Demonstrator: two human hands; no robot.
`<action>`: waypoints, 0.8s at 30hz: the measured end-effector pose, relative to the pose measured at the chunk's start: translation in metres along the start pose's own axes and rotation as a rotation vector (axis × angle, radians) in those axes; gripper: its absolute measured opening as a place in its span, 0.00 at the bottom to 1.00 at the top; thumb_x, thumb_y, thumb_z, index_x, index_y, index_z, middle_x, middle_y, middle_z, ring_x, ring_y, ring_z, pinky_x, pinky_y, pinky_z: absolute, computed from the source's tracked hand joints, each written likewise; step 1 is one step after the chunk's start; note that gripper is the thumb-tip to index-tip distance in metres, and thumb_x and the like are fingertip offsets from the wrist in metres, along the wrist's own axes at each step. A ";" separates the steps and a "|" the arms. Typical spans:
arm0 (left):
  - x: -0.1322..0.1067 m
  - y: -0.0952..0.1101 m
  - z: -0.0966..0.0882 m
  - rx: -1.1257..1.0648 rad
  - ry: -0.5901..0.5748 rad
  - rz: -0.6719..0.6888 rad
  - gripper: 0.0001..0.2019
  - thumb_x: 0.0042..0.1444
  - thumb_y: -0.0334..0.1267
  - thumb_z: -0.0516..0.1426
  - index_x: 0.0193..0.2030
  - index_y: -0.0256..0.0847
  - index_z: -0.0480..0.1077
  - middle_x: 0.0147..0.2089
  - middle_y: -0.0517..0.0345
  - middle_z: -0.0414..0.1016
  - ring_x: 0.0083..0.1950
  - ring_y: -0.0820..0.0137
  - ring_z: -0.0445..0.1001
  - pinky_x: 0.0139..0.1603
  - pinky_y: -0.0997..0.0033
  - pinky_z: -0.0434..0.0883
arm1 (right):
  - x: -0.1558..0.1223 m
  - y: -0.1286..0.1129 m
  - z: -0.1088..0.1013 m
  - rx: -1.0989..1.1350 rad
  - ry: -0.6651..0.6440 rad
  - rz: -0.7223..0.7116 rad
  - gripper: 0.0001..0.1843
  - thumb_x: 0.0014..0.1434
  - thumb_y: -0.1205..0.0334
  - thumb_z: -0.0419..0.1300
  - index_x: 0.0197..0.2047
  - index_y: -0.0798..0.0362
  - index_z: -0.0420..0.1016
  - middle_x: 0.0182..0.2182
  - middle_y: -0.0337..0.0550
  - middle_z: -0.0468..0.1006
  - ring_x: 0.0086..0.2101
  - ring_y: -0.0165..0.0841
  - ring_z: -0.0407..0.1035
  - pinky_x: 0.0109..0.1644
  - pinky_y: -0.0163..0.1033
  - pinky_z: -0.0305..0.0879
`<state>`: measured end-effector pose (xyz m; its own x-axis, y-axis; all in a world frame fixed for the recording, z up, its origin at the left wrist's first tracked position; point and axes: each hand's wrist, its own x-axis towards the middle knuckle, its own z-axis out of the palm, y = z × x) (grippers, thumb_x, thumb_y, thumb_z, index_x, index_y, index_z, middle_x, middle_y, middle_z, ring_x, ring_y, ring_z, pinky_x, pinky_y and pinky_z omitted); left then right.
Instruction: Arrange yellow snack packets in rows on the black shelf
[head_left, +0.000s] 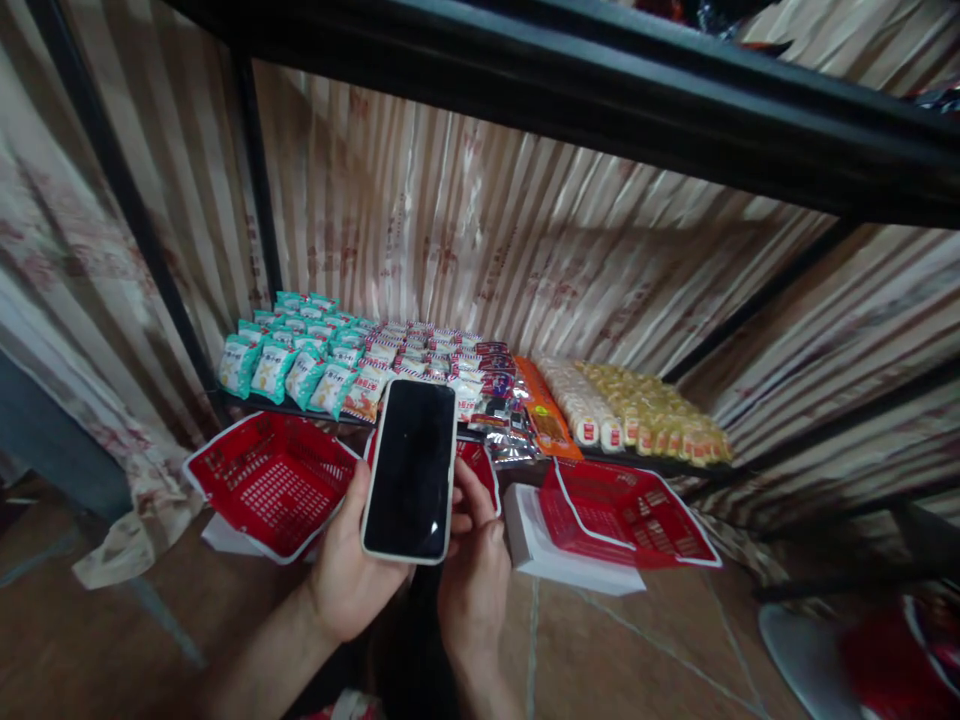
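A smartphone (411, 470) with a dark screen and a pale case is held upright in front of me. My left hand (356, 560) grips it, with the thumb along its left edge and the other fingers hidden behind. Close to the phone's lower right side is my right hand (476, 560), its fingers curled near the edge. Whether those fingers touch the phone or hold anything is not clear. Beyond the phone, a red basket (480, 465) is partly covered by it and my right hand.
Snack packets in teal (304, 360) and striped wrappers (420, 345), an orange packet (544, 410) and yellow wrapped rolls (652, 405) line the low shelf. Red baskets stand left (281, 490) and right (630, 515), the right one by a white box (562, 555). A black beam (562, 110) crosses above.
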<state>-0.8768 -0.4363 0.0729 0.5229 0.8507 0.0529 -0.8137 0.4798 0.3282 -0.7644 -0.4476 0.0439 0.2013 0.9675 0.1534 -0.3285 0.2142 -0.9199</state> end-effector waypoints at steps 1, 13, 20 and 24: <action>0.000 -0.001 0.000 -0.009 0.008 0.002 0.26 0.60 0.56 0.45 0.48 0.38 0.74 0.46 0.48 0.77 0.50 0.57 0.74 0.55 0.57 0.65 | -0.001 0.001 0.000 -0.027 0.016 -0.018 0.33 0.55 0.36 0.49 0.57 0.46 0.65 0.51 0.44 0.71 0.51 0.40 0.65 0.46 0.43 0.66; 0.005 -0.007 -0.007 -0.080 0.001 -0.001 0.24 0.62 0.51 0.45 0.49 0.36 0.73 0.45 0.48 0.78 0.48 0.61 0.74 0.56 0.58 0.64 | -0.002 -0.006 0.004 -0.193 0.117 -0.142 0.31 0.58 0.39 0.45 0.54 0.51 0.69 0.42 0.46 0.76 0.39 0.36 0.70 0.38 0.39 0.66; 0.004 -0.013 0.000 -0.066 0.023 -0.006 0.24 0.62 0.50 0.45 0.47 0.34 0.74 0.44 0.48 0.78 0.49 0.61 0.73 0.57 0.58 0.61 | 0.000 -0.006 0.007 -0.201 0.200 -0.177 0.30 0.58 0.38 0.45 0.50 0.52 0.68 0.40 0.45 0.75 0.35 0.33 0.70 0.30 0.34 0.62; 0.005 -0.012 -0.002 -0.077 0.055 -0.006 0.23 0.62 0.50 0.46 0.47 0.34 0.73 0.43 0.48 0.78 0.48 0.61 0.73 0.56 0.58 0.62 | 0.002 -0.003 0.004 -0.319 0.225 -0.187 0.30 0.59 0.38 0.44 0.49 0.53 0.69 0.40 0.46 0.74 0.36 0.34 0.69 0.33 0.35 0.63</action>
<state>-0.8645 -0.4372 0.0671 0.5151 0.8571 -0.0020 -0.8286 0.4986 0.2548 -0.7665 -0.4456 0.0486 0.4383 0.8548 0.2779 0.0271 0.2964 -0.9547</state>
